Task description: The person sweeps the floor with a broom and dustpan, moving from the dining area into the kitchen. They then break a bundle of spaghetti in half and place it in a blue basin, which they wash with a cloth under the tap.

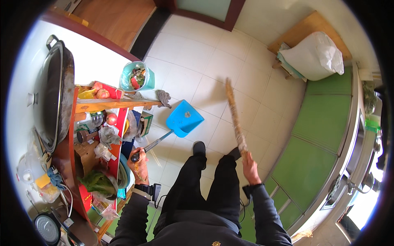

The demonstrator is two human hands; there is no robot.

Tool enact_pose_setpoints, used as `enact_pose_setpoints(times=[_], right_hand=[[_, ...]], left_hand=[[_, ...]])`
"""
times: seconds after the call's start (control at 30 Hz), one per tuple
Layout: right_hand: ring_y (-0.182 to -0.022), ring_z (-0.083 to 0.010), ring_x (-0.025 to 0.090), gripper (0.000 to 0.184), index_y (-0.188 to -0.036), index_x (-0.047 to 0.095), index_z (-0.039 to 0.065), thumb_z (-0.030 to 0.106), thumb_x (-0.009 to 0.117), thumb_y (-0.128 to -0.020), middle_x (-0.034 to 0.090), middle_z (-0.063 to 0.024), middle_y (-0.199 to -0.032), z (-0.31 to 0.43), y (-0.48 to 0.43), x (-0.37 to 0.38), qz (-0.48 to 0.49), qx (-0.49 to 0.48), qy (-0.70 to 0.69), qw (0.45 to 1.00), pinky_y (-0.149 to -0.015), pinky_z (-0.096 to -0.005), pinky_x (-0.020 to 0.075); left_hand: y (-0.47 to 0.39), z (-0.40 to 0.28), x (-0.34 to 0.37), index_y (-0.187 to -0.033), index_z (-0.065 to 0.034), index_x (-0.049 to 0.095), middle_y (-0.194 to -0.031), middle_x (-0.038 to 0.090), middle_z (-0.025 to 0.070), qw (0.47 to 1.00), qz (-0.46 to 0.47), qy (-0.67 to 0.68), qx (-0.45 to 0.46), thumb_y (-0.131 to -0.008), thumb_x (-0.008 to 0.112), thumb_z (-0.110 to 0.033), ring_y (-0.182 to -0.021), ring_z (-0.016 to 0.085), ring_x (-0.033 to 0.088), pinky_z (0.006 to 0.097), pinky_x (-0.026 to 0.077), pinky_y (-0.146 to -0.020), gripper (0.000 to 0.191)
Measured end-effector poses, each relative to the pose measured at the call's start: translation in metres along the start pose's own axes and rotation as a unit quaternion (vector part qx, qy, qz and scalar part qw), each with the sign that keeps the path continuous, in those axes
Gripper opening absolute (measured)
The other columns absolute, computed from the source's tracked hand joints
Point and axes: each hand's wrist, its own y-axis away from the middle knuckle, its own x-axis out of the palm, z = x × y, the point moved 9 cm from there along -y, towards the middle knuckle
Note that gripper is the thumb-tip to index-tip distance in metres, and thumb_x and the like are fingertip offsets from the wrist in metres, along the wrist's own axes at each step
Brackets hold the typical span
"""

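My left hand (pixel 138 163) is closed around the black grip of a long-handled blue plastic dustpan (pixel 181 123). The dustpan's pan is low over the tiled floor, left of my feet, and a small greyish patch shows inside it. In my right hand (pixel 251 169) is a straw-coloured broom (pixel 235 118), held near its wrapped end. It stretches forward from the hand, and its far end narrows to a ragged tip above the floor. Whether that tip touches the tiles I cannot tell.
A wooden shelf rack (pixel 117 105) crowded with food and packages stands close on my left. Beyond it is a turquoise waste bin (pixel 149 78) holding scraps. Green cabinets (pixel 307 153) line the right side. A white sack (pixel 307 58) rests at the far right.
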Motion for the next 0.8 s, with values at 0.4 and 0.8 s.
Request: enact_pose_setpoints(times=[0.4,0.8], right_hand=[[-0.114,-0.0471,0.066,0.051,-0.143,0.057,0.007,0.011,0.065,-0.093,0.07,-0.0284,-0.115,0.036,-0.021,0.007,0.162,-0.032,-0.061,0.984,-0.096,-0.0519,0.0532],[-0.107,-0.0513,0.065,0.052,-0.143,0.051,-0.004,0.019,0.061,-0.098,0.069,-0.0321,-0.113,0.057,-0.34,-0.09,0.026,-0.026,0.032,0.999,-0.089,-0.0559,0.0529]], left_hand=[[-0.01,-0.009,0.033,-0.1,-0.0019,0.071,-0.087,0.065,0.0033,0.997,-0.04,0.07,0.01,-0.094,0.073,-0.013,-0.066,0.01,0.058,0.027,0.049,-0.058,0.013],[-0.007,-0.04,0.074,-0.099,-0.0008,0.071,-0.083,0.067,0.0027,0.98,-0.161,0.101,-0.063,-0.092,0.075,-0.018,-0.062,0.012,0.058,0.0271,0.05,-0.057,0.018]])
